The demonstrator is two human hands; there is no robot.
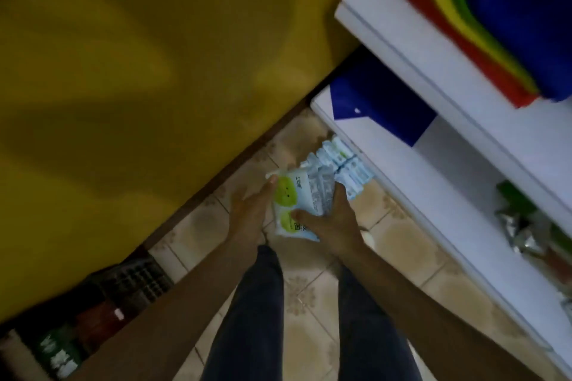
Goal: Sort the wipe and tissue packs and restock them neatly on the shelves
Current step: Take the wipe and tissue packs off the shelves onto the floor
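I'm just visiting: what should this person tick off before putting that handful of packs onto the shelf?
1. Hold on the bundle: the left hand presses one side of the wipe packs and the right hand grips the other: ok.
2. Bundle squared up: the packs fan out unevenly: not ok.
3. Free spot on the white shelf: there is a bare stretch between the blue item and the silver packets: ok.
4. Row of packs below the shelf edge standing tidy: too blurred: cannot tell.
5. Wipes kept apart from tissues: the print is unreadable: cannot tell.
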